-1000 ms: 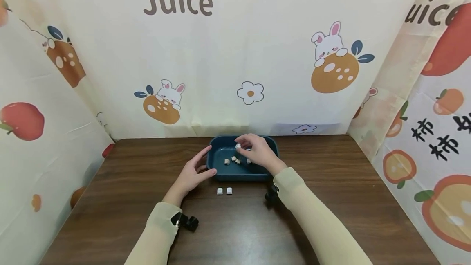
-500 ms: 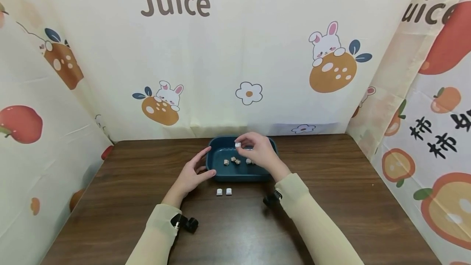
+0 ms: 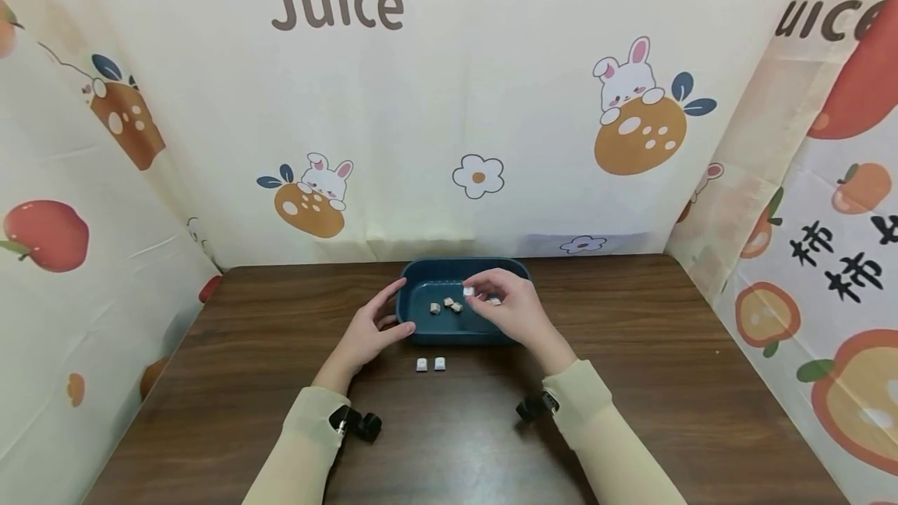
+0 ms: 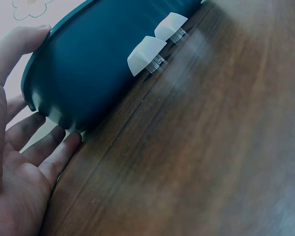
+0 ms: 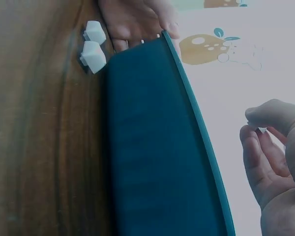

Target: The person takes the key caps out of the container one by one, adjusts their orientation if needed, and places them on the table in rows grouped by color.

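Note:
My left hand (image 3: 368, 331) rests against the left end of a dark teal tray (image 3: 456, 339), thumb at the rim and fingers spread along the end wall. Over the tray, my right hand (image 3: 510, 305) pinches a small white keycap (image 3: 468, 291) between thumb and fingertips; in the right wrist view only a sliver of it shows. Several small beige and white pieces (image 3: 435, 308) lie on the tray floor, some partly behind the right hand. Just in front of the tray, two white keycaps (image 4: 146, 55) stand side by side on the table, each with a clear part underneath.
The brown wooden table (image 3: 449, 443) runs back to a printed curtain (image 3: 407, 100), with further curtains on the left and right. The tray stands near the table's back edge. Each wrist wears a small black camera (image 3: 367, 426).
My right hand has moved a little right and down over the tray with the keycap still pinched. The left hand keeps its place at the tray's end.

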Demonstrator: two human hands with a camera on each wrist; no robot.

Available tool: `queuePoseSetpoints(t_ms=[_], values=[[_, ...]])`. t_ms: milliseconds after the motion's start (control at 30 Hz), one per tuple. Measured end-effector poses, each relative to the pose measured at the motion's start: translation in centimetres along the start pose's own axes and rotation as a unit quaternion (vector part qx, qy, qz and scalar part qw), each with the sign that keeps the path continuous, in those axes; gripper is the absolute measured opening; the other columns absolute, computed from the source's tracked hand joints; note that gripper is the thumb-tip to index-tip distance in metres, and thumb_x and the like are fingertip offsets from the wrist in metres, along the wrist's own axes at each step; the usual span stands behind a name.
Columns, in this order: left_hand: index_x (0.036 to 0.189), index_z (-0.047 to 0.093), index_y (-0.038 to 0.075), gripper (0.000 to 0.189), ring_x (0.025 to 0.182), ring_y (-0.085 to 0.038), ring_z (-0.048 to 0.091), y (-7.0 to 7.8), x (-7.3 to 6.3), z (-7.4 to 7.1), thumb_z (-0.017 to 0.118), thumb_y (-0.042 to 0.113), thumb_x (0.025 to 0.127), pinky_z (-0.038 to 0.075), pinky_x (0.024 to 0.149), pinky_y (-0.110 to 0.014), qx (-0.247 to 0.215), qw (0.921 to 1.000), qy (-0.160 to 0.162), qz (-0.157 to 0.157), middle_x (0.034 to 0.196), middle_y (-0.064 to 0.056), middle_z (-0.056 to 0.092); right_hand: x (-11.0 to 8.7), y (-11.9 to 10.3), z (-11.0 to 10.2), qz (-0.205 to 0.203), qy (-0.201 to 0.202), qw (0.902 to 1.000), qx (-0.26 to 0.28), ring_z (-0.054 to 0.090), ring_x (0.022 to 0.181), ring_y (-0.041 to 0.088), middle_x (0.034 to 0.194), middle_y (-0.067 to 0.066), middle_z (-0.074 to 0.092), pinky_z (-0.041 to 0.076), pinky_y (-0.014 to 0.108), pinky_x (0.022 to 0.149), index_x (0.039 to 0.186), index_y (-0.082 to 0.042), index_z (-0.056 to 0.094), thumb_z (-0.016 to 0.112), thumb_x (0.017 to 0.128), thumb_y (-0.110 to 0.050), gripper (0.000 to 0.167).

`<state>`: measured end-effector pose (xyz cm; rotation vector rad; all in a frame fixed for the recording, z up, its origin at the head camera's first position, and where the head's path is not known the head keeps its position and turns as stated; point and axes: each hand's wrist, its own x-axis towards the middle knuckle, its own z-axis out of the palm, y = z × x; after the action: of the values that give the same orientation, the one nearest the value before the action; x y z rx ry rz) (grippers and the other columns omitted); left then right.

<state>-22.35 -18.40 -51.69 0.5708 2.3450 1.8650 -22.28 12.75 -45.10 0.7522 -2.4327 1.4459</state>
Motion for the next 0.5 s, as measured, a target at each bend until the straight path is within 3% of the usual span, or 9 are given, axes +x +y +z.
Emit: queuePoseSetpoints(t_ms=[300,500], values=[[0.169,0.043,0.022,0.078,0.151,-0.044,0.049,0.0,0.0,-0.1,0.079,0.010,0.101,0.047,0.118,-0.059,-0.001,1.0000,0.003,0.000,0.176,-0.011,0.035,-1.6,-0.9,-0.1,-0.002,-0.017,0.9992,0.035,0.076,0.093,0.014,0.113,0.004,0.076,0.066,0.051,0.087,0.118,-0.005,0.079,0.083,0.096,0.000,0.023],[0.170,0.041,0.020,0.078,0.152,-0.043,0.048,-0.1,0.1,-0.1,0.080,0.013,0.101,0.047,0.118,-0.059,-0.001,1.0000,-0.002,0.001,0.176,-0.011,0.035,-2.4,-1.2,-0.2,-0.013,-0.022,0.9990,0.037,0.074,0.091,0.013,0.112,0.000,0.076,0.066,0.051,0.087,0.115,-0.012,0.080,0.084,0.095,0.000,0.023]])
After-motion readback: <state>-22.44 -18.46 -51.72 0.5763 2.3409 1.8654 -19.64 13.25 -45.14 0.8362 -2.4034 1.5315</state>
